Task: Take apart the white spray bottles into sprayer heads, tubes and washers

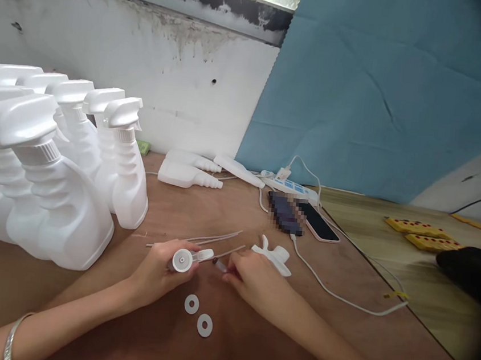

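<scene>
My left hand (156, 268) grips a white trigger spray head (182, 260), its round collar facing me and its trigger towards the right. Just right of it, my right hand (252, 273) pinches a small translucent piece (220, 265) with a dark tip, apart from the spray head. Another white spray head (277, 258) lies beyond my right hand, partly hidden by it. Thin dip tubes (212, 238) rest on the table behind both hands. Closer to me are two flat white washers, one (192, 304) behind the other (204, 326).
Several white spray bottles (125, 173) with heads on stand upright at left. White bottles without heads (185, 174) lie near the wall. A power strip (295, 190), a dark blurred object (284, 213), a phone (319, 222) and a white cable (339, 300) occupy the right side.
</scene>
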`<state>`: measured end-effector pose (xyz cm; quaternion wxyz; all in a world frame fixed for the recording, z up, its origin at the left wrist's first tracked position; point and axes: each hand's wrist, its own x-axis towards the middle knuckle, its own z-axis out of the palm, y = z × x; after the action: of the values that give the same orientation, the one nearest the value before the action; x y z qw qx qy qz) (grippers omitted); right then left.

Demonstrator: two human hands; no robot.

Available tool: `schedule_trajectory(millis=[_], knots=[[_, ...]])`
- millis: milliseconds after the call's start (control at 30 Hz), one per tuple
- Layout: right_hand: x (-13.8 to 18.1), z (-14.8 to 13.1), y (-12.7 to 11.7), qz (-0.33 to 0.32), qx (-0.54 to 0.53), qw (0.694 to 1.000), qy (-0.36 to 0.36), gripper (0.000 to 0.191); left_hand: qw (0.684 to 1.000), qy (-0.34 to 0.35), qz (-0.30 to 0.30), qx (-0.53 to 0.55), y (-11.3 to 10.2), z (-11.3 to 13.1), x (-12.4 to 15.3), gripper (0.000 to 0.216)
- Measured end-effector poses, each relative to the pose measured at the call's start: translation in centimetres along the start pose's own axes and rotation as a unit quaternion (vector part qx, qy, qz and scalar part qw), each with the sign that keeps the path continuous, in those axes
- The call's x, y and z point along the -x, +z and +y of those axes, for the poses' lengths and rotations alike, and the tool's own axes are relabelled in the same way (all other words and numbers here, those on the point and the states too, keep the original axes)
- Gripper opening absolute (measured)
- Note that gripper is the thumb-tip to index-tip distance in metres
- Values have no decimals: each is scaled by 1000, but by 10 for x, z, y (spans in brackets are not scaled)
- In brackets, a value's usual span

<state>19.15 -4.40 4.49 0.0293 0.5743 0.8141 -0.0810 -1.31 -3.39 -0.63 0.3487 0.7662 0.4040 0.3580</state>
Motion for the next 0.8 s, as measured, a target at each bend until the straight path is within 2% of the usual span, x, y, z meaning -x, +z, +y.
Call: schedule_trajectory(millis=[67,133,200,267,333,367,467,633,733,800], knots=[[4,1,-14,65,0,998,2,10,1000,14,-5,6,2,1,3,23],[8,-2,-30,193,-41,980,-2,6,999,3,-33,26,4,1,4,23],[12,-11,-41,338,-149,929,-24,7,997,-24,-53,49,6,1,3,23],[13,-24,-43,423,-290,856,-73,18,995,-49,-52,65,6,-1,2,22],[13,-36,-37,430,-387,804,-138,25,994,-60,-45,73,5,-3,1,21],[12,-40,-31,419,-406,794,-171,28,994,-59,-43,76,5,-3,1,20],[6,-44,-12,387,-392,800,-238,35,996,-50,-34,69,4,-3,1,18],[-2,-37,7,382,-336,810,-292,38,998,-45,-7,32,3,-1,3,17],[-2,-37,11,383,-242,826,-337,26,998,-48,-2,31,4,-2,3,17],[0,-39,14,403,-162,819,-375,17,998,-54,2,36,5,-3,3,18]])
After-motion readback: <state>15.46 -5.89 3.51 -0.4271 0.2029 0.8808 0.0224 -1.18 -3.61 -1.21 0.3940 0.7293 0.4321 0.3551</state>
